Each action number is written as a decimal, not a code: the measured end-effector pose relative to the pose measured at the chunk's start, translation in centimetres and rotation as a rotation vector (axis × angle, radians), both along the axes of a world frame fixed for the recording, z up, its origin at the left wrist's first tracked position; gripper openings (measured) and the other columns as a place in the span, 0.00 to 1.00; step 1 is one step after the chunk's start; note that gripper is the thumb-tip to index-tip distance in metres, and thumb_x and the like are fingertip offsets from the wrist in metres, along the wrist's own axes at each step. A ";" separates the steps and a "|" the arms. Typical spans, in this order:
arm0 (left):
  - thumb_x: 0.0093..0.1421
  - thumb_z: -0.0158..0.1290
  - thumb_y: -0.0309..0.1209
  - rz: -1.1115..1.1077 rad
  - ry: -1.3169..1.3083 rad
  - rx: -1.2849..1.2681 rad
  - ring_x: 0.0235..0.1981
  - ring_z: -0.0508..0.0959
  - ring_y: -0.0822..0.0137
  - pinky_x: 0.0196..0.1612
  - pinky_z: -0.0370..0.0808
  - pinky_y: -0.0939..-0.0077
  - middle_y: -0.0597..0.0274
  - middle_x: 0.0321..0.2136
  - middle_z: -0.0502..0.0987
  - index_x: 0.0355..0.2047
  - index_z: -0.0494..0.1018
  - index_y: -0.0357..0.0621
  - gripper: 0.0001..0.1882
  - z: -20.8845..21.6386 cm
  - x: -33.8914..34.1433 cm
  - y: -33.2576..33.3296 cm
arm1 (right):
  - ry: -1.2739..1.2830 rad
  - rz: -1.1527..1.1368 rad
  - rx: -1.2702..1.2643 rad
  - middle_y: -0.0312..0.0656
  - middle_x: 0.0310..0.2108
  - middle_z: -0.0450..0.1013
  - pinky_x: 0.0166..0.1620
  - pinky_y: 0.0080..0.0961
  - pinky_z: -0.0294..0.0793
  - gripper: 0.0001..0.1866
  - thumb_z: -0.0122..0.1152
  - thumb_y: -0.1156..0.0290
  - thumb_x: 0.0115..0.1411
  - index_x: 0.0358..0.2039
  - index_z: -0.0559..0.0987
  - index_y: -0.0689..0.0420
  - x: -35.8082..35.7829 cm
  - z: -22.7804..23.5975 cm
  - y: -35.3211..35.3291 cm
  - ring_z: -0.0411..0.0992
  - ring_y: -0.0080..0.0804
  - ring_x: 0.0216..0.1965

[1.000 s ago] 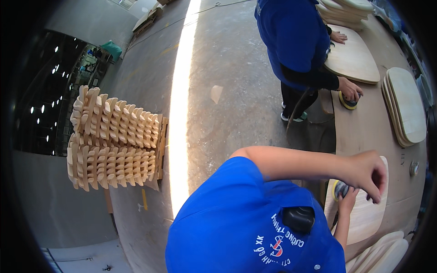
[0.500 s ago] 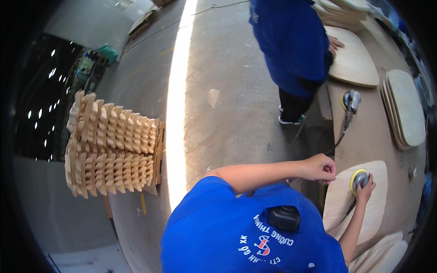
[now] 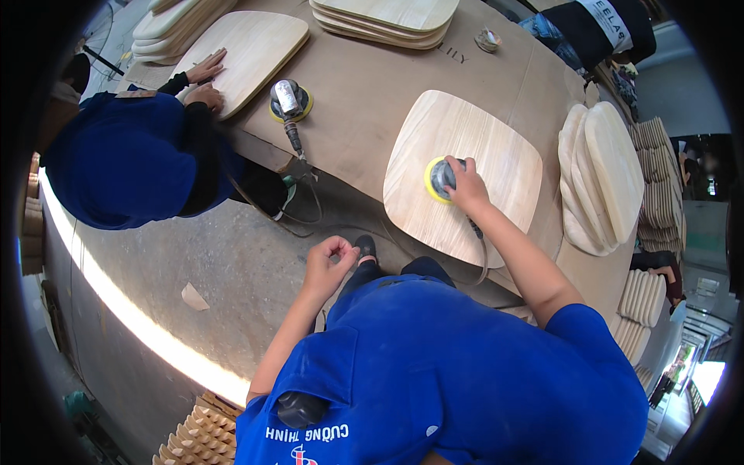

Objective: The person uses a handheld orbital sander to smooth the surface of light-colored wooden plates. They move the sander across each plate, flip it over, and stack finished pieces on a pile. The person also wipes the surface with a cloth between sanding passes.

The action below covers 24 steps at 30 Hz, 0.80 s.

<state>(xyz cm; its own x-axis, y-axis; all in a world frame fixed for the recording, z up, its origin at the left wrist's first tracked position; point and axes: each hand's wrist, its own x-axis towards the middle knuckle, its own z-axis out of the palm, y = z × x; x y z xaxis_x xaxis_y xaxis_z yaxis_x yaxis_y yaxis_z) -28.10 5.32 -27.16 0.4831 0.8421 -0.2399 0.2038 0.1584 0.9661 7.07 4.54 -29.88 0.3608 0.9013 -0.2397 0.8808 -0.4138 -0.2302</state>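
Note:
My right hand (image 3: 468, 188) is wrapped over a round orbital sander (image 3: 442, 180) with a dark body and a yellow pad rim. The sander rests on a pale, rounded wooden panel (image 3: 422, 132), near its middle. Its hose trails down past my wrist and over the panel's near edge. My left hand (image 3: 329, 263) hangs in the air left of the panel, off the table. Its fingers are curled toward the thumb; whatever lies between them, if anything, is too small to see.
A co-worker in blue at the left lays both hands on another panel (image 3: 248, 46). A second sander (image 3: 287, 101) sits on the covered table (image 3: 353, 101). Stacked panels stand at the back (image 3: 387, 19) and at the right (image 3: 601, 178). Hoses (image 3: 314, 205) hang beside the table.
The view has swung toward the table, so the panel and sander now appear nearer the middle. My right hand stays on the sander; my left hand remains raised with curled fingers.

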 end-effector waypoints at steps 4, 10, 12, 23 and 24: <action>0.56 0.59 0.24 -0.003 -0.028 -0.023 0.27 0.70 0.79 0.34 0.69 0.83 0.70 0.22 0.74 0.27 0.73 0.37 0.05 0.0 2.1 0.8 | 0.019 0.078 0.009 0.52 0.53 0.58 0.47 0.42 0.76 0.37 0.68 0.69 0.51 0.60 0.62 0.39 -0.1 -0.3 0.8 0.72 0.56 0.45; 0.58 0.57 0.24 -0.085 -0.030 -0.078 0.29 0.71 0.79 0.37 0.69 0.83 0.71 0.25 0.73 0.30 0.73 0.37 0.04 0.2 4.0 0.7 | -0.042 -0.189 0.082 0.52 0.54 0.57 0.48 0.41 0.76 0.34 0.64 0.69 0.55 0.61 0.62 0.40 4.1 -1.3 8.3 0.72 0.55 0.44; 0.59 0.56 0.25 -0.081 -0.032 -0.124 0.29 0.70 0.79 0.37 0.69 0.83 0.71 0.25 0.73 0.30 0.73 0.37 0.04 0.3 4.1 0.1 | -0.080 -0.254 0.095 0.52 0.55 0.57 0.48 0.41 0.76 0.33 0.63 0.69 0.56 0.61 0.61 0.40 4.9 -1.2 9.4 0.72 0.55 0.46; 0.60 0.56 0.25 -0.217 0.112 -0.102 0.30 0.72 0.78 0.36 0.70 0.82 0.69 0.26 0.74 0.31 0.73 0.38 0.04 -0.5 5.7 -2.1 | 0.080 0.121 0.032 0.54 0.53 0.58 0.47 0.42 0.75 0.30 0.53 0.75 0.57 0.61 0.65 0.43 -3.7 0.1 1.8 0.71 0.55 0.43; 0.60 0.56 0.25 -0.221 0.095 -0.097 0.30 0.73 0.78 0.36 0.70 0.82 0.69 0.26 0.74 0.31 0.73 0.38 0.04 -0.4 6.0 -1.9 | 0.093 0.172 0.015 0.54 0.53 0.58 0.46 0.42 0.75 0.30 0.53 0.76 0.57 0.60 0.65 0.43 -4.8 0.3 1.1 0.72 0.55 0.42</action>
